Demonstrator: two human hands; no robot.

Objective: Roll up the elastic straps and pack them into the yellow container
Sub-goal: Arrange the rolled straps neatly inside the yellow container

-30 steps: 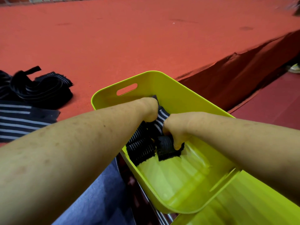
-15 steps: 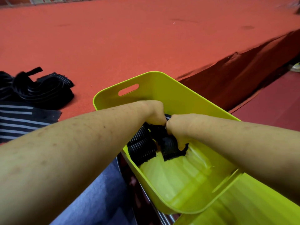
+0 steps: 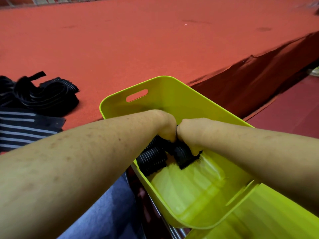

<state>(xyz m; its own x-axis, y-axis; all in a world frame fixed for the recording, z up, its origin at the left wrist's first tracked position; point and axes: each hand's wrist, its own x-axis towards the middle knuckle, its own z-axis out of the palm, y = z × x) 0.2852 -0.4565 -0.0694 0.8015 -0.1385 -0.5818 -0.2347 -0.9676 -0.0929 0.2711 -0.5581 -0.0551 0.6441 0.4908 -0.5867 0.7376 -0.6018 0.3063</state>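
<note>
Head view: one camera looks down along two bare forearms into the container [image 3: 174,94].
Container: yellow plastic with a slot handle in its far wall. It sits tilted at the near edge of the red surface [image 3: 155,40], and its near end hangs out past that edge.
Left hand [image 3: 166,126]: inside the container near the far wall, wrist bent down. The fingers are hidden behind the wrist, so I cannot tell what they hold.
Right hand [image 3: 187,133]: inside the container, touching the left hand knuckle to knuckle. It is curled downward, with the thumb pressed against a dark roll [image 3: 182,155] that it grips from above.
Rolls [image 3: 151,160]: black elastic with thin white lines, wound tight. They lie in the container's far left corner against its left wall, just under the left hand and beside the dark roll.
Container floor: the near half shows bare, glossy yellow.
Loose straps [image 3: 43,95]: a black tangled heap on the surface, well left of the container.
Striped strap [image 3: 22,128]: flat, dark with pale stripes, left of the container and nearer the camera than the heap, touching it.
Blue cloth [image 3: 107,213]: below the left forearm, left of the container's near end.
Second yellow piece [image 3: 259,219]: the same colour, just under the container's near right corner.
Floor [image 3: 293,109]: dark red, lower than the surface, right of the container.
</note>
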